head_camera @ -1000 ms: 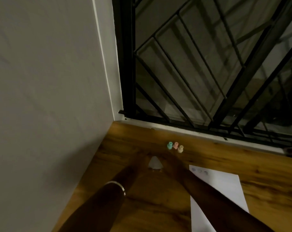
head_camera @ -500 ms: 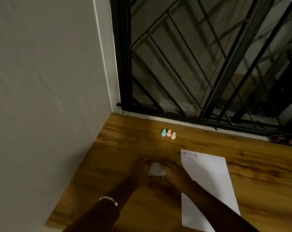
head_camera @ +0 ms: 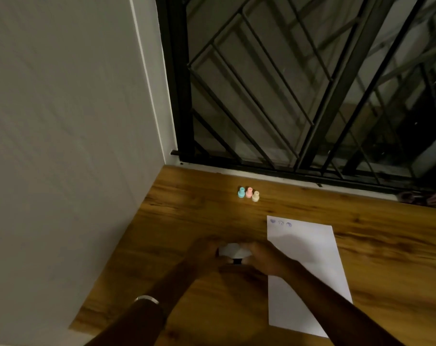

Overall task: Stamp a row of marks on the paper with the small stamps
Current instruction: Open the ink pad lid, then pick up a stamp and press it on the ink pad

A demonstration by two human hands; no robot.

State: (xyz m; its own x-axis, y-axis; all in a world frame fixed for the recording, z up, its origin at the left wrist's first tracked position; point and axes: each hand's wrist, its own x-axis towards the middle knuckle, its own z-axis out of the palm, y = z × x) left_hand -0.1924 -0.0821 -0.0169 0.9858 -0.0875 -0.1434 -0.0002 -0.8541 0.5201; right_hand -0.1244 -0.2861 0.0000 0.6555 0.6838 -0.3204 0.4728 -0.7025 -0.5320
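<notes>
left hand (head_camera: 207, 253), right hand (head_camera: 264, 258) together (blurred)

Single view, head-worn, wide-angle. Looks forward and steeply down onto the wooden desk (head_camera: 187, 211) from close above. Faces the corner where the wall (head_camera: 62, 121) meets the barred window (head_camera: 299, 96). Forearms enter from the bottom edge.

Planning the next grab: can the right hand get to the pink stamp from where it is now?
Probably yes. The right hand and left hand are both on a small white object, so it must let go first. Bare table lies between it and the pink stamp, though the teal stamp and beige stamp crowd it.
</notes>
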